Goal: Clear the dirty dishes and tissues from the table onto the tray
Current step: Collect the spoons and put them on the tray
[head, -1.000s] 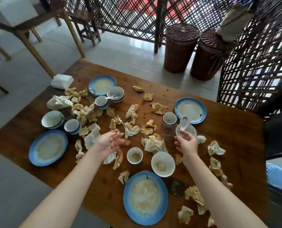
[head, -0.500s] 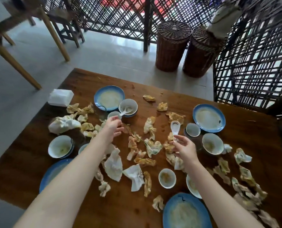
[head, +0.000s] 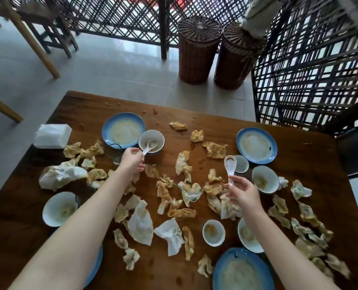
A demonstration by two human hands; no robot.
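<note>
Where the left forearm crosses the near-left corner, a blue-rimmed round plate [head: 97,262] shows only as a sliver, and the right forearm covers part of a large white bowl [head: 245,237] at the near side. A clear glass [head: 115,158] just left of the left hand [head: 132,162] is hard to make out against the dark wooden table [head: 311,160], whose near edge is cut off by the frame.

The left hand reaches far, its fingers pinching the handle of a white soup spoon [head: 147,149] that lies in a small dirty white bowl [head: 151,141], just beside a far blue-rimmed plate [head: 122,130]. The right hand [head: 244,192] is nearer and holds a second white ceramic spoon [head: 230,165] by its handle, upright, with the scoop at the top.

Stained crumpled tissues [head: 189,191] crowd the middle of the table between and around both hands, and more trail along the near-right side. Bare wood shows in a strip along the far edge and at the far-right corner. A white tissue pack [head: 52,136] sits right at the left edge.
</note>
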